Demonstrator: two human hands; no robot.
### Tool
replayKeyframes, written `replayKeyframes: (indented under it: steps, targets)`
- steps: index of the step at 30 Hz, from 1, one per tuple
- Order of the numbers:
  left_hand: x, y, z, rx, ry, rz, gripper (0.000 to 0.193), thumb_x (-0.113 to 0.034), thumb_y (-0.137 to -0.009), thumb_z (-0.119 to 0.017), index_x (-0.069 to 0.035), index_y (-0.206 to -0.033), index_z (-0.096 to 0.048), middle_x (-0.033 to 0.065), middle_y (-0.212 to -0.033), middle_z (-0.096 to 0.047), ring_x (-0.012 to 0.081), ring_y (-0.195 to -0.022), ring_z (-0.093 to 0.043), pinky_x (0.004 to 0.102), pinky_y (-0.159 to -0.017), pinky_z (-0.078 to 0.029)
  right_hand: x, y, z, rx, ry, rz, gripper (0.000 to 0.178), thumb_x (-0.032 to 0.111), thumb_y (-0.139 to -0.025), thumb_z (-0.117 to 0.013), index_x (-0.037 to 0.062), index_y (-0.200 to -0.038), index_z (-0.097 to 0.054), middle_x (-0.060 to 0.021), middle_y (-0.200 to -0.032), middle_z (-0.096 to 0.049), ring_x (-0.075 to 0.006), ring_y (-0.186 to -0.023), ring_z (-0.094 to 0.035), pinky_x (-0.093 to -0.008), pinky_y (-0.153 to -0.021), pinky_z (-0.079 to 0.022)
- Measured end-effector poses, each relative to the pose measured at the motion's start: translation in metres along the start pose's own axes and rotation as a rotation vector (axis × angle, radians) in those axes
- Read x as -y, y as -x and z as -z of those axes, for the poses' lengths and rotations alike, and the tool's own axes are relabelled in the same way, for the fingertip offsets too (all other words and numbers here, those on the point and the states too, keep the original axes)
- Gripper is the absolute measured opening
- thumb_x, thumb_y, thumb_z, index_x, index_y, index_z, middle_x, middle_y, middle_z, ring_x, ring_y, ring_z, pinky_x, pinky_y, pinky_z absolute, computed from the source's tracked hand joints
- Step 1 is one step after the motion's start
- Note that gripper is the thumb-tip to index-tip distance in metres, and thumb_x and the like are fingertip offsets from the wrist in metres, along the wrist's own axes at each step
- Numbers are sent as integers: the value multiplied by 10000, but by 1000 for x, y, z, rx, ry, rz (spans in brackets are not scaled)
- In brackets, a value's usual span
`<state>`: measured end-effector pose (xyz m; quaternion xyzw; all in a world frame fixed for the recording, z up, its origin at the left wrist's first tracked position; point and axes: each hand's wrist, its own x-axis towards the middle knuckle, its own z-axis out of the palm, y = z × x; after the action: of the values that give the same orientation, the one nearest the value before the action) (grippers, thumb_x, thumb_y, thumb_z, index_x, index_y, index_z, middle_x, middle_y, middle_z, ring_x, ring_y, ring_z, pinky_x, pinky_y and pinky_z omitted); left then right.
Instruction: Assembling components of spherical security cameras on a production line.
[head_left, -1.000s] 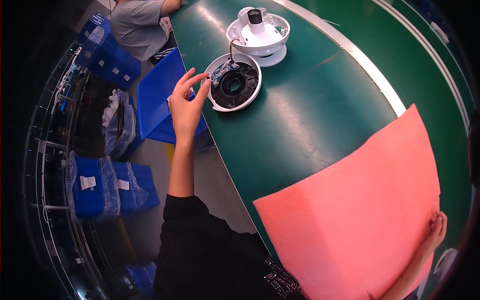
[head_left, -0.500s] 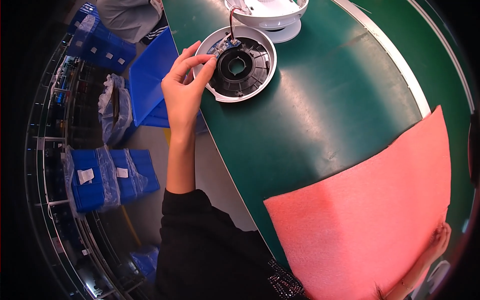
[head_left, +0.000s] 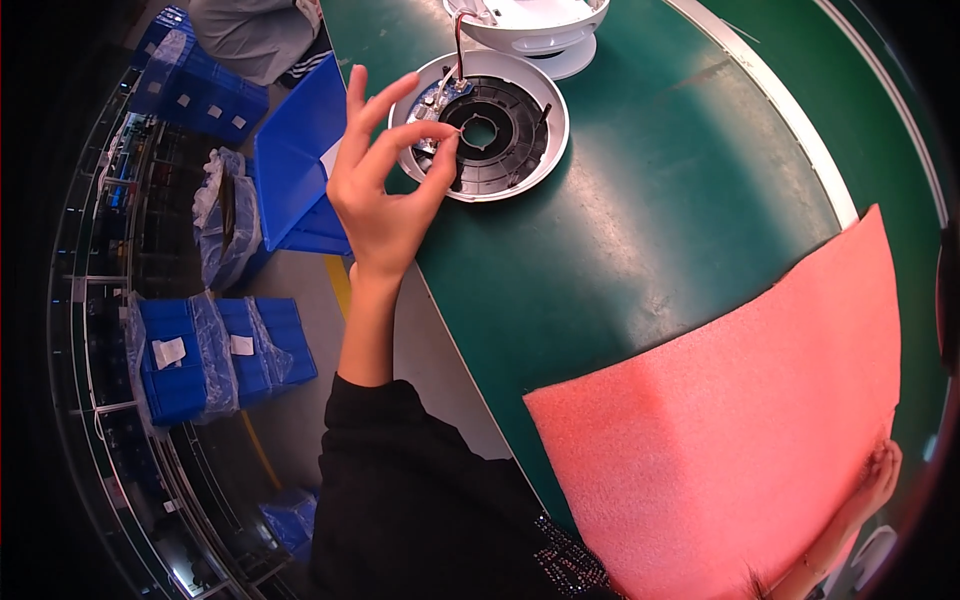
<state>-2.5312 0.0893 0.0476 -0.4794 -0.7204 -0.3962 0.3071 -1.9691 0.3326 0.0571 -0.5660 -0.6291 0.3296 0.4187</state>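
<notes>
My left hand [head_left: 388, 190] hovers over the near left part of a round white housing [head_left: 556, 125]. Its thumb and index finger are pinched together, the other fingers raised; whatever sits between the tips is too small to name. Inside the housing are a black ribbed ring [head_left: 500, 172] and a small blue circuit board [head_left: 428, 105]. Wires [head_left: 459, 45] run from the board up to a second white rounded shell [head_left: 540, 38]. At the lower right, my right hand [head_left: 878, 480] rests by the edge of a pink foam sheet [head_left: 720, 430], fingers curled; what they hold is hidden.
A green table [head_left: 640, 230] with a pale edge strip [head_left: 800, 140] curves along the right. To its left stand an open blue bin [head_left: 295, 160] and blue boxes in clear plastic [head_left: 225, 355]. Another person's grey clothing [head_left: 255, 40] shows at the upper left.
My left hand has moved a little to the right, its free fingers now more spread. The white housing has shifted slightly right and turned counterclockwise. My right hand has barely moved.
</notes>
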Motion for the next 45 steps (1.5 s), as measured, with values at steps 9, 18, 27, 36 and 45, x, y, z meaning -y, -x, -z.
replayKeyframes:
  steps: [9, 18, 27, 36, 45]
  targets:
    - [1, 6, -4, 10, 24, -180, 176, 34, -614, -714, -74, -745, -664, 59, -1018, -624, 355, -1148, -480, 413, -905, -430, -6, -6, 18, 101, 56, -4, 237, 202, -929, -417, 34, -1022, -557, 6, -918, -544, -70, -827, -489, -192, -740, -375]
    - [1, 8, -2, 31, 53, -171, 176, 57, -632, -703, -56, -758, -657, 70, -968, -617, 347, -1087, -526, 391, -880, -466, -5, -6, 15, 121, 46, -2, 223, 195, -929, -418, 38, -999, -559, 18, -862, -526, -58, -780, -470, -180, -706, -366]
    - [1, 10, -1, 20, 33, -157, 183, 67, -636, -696, -51, -768, -649, 73, -921, -624, 327, -1030, -567, 374, -830, -496, -3, -2, 2, 11, 10, 2, 213, 152, -928, -401, 17, -955, -562, 27, -811, -476, -47, -709, -393, -176, -616, -288]
    - [0, 7, 1, 85, 36, -90, 176, 52, -650, -690, -55, -784, -651, 56, -803, -651, 244, -911, -627, 289, -710, -494, 1, 0, -2, 0, 18, 18, 213, 148, -923, -401, 25, -939, -575, 40, -767, -450, -30, -661, -345, -165, -582, -257]
    - [-4, 0, 9, 115, 24, -94, 176, 26, -686, -673, -59, -839, -664, 84, -845, -667, 184, -728, -632, 264, -658, -482, 13, 9, -14, -41, -3, -21, 187, 172, -916, -418, 68, -919, -573, 54, -745, -449, -17, -641, -341, -155, -578, -266]
